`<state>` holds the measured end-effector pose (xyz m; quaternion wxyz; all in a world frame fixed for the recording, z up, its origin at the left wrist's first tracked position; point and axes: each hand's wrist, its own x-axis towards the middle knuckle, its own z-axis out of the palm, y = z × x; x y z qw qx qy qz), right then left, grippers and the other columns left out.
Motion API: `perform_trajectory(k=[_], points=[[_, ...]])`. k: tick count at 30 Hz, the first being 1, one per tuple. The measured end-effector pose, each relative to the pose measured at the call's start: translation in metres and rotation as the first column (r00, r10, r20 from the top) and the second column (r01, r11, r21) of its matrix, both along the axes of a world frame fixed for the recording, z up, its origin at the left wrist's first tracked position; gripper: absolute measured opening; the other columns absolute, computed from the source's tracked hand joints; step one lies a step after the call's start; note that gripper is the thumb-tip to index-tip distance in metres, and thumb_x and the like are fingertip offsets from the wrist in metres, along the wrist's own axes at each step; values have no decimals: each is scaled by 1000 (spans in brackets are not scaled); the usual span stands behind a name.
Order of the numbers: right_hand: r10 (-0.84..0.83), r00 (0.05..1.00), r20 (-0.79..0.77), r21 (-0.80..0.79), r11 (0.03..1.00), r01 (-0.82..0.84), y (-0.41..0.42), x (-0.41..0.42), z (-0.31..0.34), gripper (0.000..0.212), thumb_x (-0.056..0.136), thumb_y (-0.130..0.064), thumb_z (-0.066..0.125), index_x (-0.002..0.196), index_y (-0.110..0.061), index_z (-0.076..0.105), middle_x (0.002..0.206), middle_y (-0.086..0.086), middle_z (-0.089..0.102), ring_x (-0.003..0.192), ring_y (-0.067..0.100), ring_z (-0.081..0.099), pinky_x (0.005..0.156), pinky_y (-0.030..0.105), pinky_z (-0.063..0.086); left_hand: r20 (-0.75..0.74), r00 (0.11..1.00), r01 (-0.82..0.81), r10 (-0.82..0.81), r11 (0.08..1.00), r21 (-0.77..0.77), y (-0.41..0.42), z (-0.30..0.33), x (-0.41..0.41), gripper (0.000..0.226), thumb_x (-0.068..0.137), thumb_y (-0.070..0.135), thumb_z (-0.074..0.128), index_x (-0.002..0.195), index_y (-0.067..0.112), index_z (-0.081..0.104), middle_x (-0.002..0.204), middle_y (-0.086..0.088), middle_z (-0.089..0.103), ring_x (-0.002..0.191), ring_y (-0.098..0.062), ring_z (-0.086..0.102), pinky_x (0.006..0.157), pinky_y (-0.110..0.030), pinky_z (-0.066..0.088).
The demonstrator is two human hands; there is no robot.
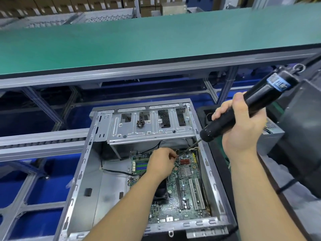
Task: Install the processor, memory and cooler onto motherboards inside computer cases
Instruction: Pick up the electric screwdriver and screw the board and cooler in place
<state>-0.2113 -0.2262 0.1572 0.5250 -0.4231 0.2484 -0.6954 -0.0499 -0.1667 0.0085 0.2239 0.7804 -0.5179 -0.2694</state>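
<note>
An open metal computer case [90, 171] lies in front of me with a green motherboard [184, 199] in its right half. My right hand [241, 126] grips a black electric screwdriver [246, 105], tilted so its bit points down-left at the board's far edge. My left hand [161, 164] reaches into the case and pinches something small, apparently a screw, beside the bit tip [178, 154]. A black part [161, 190] sits on the board, mostly hidden under my left forearm. Blue and green memory slots [140, 166] show left of that hand.
A silver drive cage [151, 126] spans the far side of the case. Black cables run across the case floor. A dark box-like object [302, 129] stands at the right. A green-topped bench [139, 44] with an aluminium frame runs behind, over blue bins.
</note>
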Motion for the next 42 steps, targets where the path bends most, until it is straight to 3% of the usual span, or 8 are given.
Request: perform_trajectory(k=[7,13,18,22,28,34,39,42], points=[[17,1000,-19,2,1000,-17,-2,5,1,15,87,-30,70,75,-39,66,65,2,54,57,21,52,59,36,49,-55,998,-29,28,999,-19,0,-8,-1,13,92,15,67,102,18,74,91,3,74,81,-13,69,82,-37,58],[22,999,-24,16,1000,-21,-3,8,-4,15,87,-29,70,76,-37,65,64,3,54,57,22,51,60,36,47,-42,999,-22,20,999,-34,1,-7,-1,7,90,23,72,92,29,69,78,15,66,70,-7,62,72,-31,55],[21,999,-32,26,999,-20,-3,8,-8,12,87,-30,71,78,-32,62,65,5,53,58,23,51,61,38,46,-62,998,-24,22,999,-30,2,-8,0,20,87,20,75,80,33,61,76,18,63,65,-3,60,62,-25,50],[21,999,-34,36,999,-20,-4,7,-11,18,88,-29,70,87,-21,55,65,4,54,58,21,52,60,37,47,-64,998,-22,20,999,-32,2,-8,0,18,86,21,75,81,32,62,74,18,63,68,-3,62,65,-26,52],[23,998,-59,34,999,-21,-5,8,-14,17,88,-30,71,85,-22,56,65,5,54,58,23,51,61,39,46,-48,999,-20,19,1000,-21,3,-5,-2,11,87,22,73,85,29,65,76,15,66,69,-6,63,67,-27,55],[53,995,-81,-2,999,-54,-5,9,-16,13,86,-31,70,76,-37,64,65,5,54,57,24,50,62,39,45,52,998,30,-30,999,-12,4,-4,-3,10,89,24,68,98,24,72,85,9,71,82,-13,64,80,-31,55],[134,975,-175,-43,989,-143,-3,10,-20,23,87,-25,68,85,-9,52,64,12,54,57,29,52,64,39,47,146,985,84,-87,996,23,3,-2,-6,8,88,28,68,96,28,70,86,10,71,86,-15,64,88,-36,52],[163,945,-282,-59,981,-187,2,18,-20,28,82,-25,70,82,-4,52,64,16,56,59,31,55,66,39,49,257,955,138,-147,989,54,-3,2,-7,3,85,28,68,84,29,64,88,6,71,89,-20,65,86,-34,49]])
